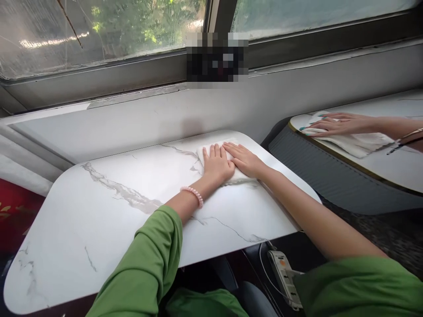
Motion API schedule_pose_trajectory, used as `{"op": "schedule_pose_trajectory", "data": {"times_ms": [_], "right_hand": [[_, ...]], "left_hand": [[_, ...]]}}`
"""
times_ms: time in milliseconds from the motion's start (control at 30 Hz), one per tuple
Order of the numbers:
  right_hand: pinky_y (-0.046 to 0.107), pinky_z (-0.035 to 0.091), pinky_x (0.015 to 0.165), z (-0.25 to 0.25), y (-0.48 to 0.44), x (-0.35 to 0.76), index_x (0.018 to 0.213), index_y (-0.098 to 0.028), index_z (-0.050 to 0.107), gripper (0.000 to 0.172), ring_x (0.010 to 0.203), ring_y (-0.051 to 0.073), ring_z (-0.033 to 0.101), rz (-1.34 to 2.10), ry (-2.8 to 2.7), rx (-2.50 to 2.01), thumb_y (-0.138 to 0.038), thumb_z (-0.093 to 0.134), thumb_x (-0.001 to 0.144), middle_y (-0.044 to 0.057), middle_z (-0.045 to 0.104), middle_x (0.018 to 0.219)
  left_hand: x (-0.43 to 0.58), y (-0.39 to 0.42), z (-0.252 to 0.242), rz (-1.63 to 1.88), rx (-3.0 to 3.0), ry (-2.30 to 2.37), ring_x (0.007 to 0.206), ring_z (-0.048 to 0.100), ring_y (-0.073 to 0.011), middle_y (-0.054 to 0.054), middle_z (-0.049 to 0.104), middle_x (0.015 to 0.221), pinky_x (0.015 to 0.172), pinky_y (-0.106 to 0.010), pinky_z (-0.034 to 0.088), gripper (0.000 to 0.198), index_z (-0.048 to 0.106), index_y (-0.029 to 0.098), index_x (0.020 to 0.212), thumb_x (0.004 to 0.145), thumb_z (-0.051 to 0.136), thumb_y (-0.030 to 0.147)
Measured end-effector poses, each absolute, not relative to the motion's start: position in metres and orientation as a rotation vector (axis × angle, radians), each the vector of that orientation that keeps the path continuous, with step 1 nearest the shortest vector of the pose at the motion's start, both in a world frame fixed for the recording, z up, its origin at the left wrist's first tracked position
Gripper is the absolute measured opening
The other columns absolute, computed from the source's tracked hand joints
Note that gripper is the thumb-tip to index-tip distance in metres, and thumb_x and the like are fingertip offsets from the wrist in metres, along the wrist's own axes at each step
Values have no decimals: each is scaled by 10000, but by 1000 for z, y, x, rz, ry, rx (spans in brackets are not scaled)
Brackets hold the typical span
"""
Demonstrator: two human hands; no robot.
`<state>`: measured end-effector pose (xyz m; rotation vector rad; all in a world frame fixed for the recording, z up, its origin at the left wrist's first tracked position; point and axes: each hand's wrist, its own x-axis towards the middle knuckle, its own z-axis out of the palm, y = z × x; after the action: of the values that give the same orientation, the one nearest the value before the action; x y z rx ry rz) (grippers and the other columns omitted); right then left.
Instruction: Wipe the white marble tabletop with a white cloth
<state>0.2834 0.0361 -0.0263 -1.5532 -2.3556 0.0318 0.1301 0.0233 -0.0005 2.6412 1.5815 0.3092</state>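
Head view: white cloth (pixel 200 155) on marble table (pixel 99 215) below window (pixel 99 31).

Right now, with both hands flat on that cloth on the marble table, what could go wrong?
The left hand and right hand press the white cloth close to the rounded far corner of the table; a hard push could slide it off. The white corded box below the near edge might catch on a sleeve.
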Motion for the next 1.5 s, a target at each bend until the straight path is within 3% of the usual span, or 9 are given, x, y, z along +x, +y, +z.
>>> {"op": "schedule_pose_trajectory", "data": {"times_ms": [133,333,500,633,933,1167,1500], "right_hand": [[490,266,1127,-30,-23,312,1470,-222,285,578,1392,218,288,17,-2371,-1520,-295,268,897,54,363,1503],[441,199,1160,-33,-103,348,1491,-243,240,566,1396,213,272,82,-2286,-1537,-356,254,937,101,348,1507],[449,209,1158,-34,-139,357,1498,-360,167,572,1383,216,296,37,-2197,-1618,-335,257,933,49,336,1516],[470,246,1140,-35,-140,354,1497,-349,175,585,1362,226,345,-26,-2179,-1653,-306,231,917,57,371,1497],[448,252,1135,-25,-88,349,1419,-113,365,580,1371,232,338,-25,-2248,-1750,-267,208,882,163,403,1464],[416,214,1147,-15,6,338,1407,-11,360,605,1389,225,296,44,-2242,-1818,-232,206,866,170,367,1484],[524,363,1055,-22,123,329,1377,-150,410,559,1317,284,412,-96,-2276,-1717,-177,262,839,119,454,1437]], "left_hand": [[149,-35,1,333,2644,1533,1426,173,-285,-155,275,1525,1167,-508,70,610,296,20,1439,926,256,347],[176,-97,3,307,2733,1373,1420,185,-307,-169,288,1516,1160,-544,98,621,283,-4,1442,936,218,351],[187,-118,4,263,2793,1258,1419,194,-299,-167,292,1515,1165,-528,114,617,283,0,1444,943,205,353],[189,-115,4,262,2799,1225,1419,196,-299,-172,290,1515,1164,-532,121,625,285,-4,1442,936,213,356],[191,-70,5,244,2775,1243,1419,184,-294,-173,282,1518,1163,-525,97,629,270,-14,1441,924,243,343],[198,17,1,299,2727,1375,1409,220,-259,-145,311,1510,1169,-494,73,587,301,16,1434,912,269,282],[188,118,-2,367,2672,1474,1387,262,-230,-120,359,1487,1177,-442,90,523,363,51,1406,919,271,219]]}}
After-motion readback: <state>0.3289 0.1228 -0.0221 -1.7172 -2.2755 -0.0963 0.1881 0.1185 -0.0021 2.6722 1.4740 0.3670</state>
